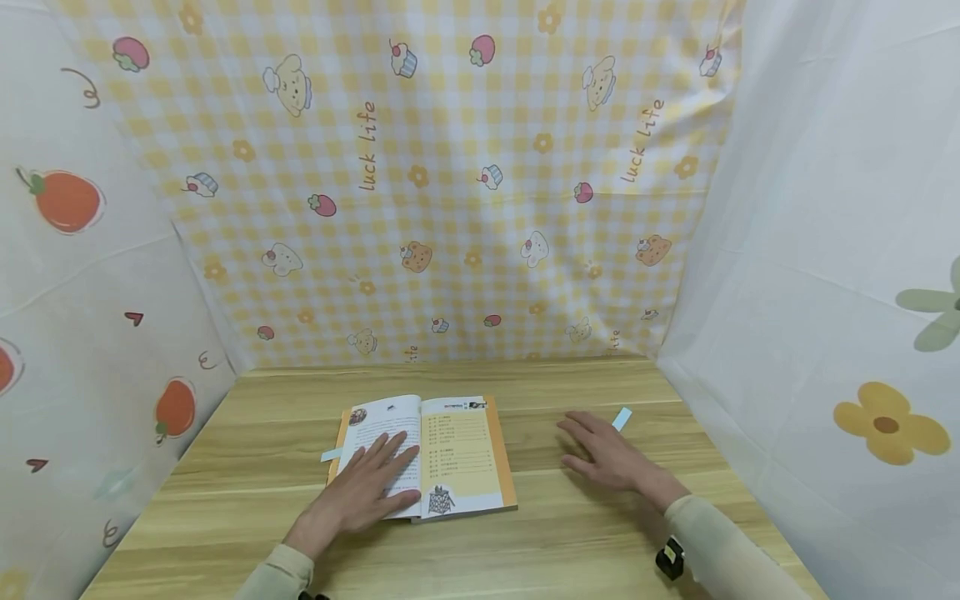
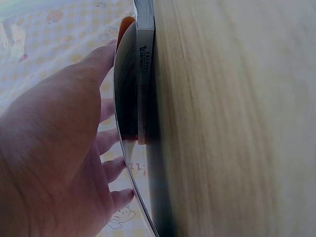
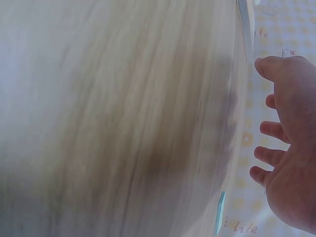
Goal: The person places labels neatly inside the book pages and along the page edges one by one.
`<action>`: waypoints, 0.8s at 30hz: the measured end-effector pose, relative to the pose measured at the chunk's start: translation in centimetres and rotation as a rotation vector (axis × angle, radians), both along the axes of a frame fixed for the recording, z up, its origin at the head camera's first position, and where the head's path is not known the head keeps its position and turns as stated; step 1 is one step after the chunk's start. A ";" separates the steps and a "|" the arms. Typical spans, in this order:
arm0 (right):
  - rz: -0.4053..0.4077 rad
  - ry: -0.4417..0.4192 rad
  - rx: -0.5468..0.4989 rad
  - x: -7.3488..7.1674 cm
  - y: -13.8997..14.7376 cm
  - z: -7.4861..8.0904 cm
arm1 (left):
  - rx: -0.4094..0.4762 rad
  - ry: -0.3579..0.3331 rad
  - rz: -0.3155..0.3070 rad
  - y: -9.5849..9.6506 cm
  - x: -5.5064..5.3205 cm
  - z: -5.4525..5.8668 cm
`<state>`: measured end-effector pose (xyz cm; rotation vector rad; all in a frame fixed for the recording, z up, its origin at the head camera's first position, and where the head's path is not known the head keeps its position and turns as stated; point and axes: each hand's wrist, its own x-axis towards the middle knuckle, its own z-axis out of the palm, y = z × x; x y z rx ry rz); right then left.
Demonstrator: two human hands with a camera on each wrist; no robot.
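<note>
One book (image 1: 459, 457), wooden table (image 1: 525, 550), checked cloth (image 1: 442, 200)

The book (image 1: 450, 458) is orange along its outer sides. Its left page (image 1: 390, 419) is white with dark print, and its right page (image 1: 465, 467) bears a pale yellow panel with white above and below. One strip (image 1: 331, 455) beside the book and another strip (image 1: 622, 418) farther right are both light blue. The table (image 1: 450, 567) shows a yellow-brown wood grain. The back cloth (image 1: 450, 100) is in yellow and white checks, with pink strawberries (image 1: 482, 51) and orange flowers (image 1: 418, 176). The right cloth (image 1: 810, 250) is white with a yellow flower (image 1: 911, 417); the sleeves (image 1: 735, 542) are cream.
</note>
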<state>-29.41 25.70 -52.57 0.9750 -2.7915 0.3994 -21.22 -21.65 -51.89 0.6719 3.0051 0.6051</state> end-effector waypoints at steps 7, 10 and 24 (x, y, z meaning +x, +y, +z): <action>-0.021 -0.003 -0.023 -0.4 0.9 -0.2 | 0.000 -0.005 -0.006 -0.1 0.0 -0.1; -0.027 0.004 -0.033 -0.6 1.2 -0.2 | 0.001 -0.005 -0.006 -0.1 0.0 -0.1; -0.091 -0.012 -0.038 -1.4 2.9 -0.1 | -0.002 -0.012 0.009 0.0 0.0 -0.1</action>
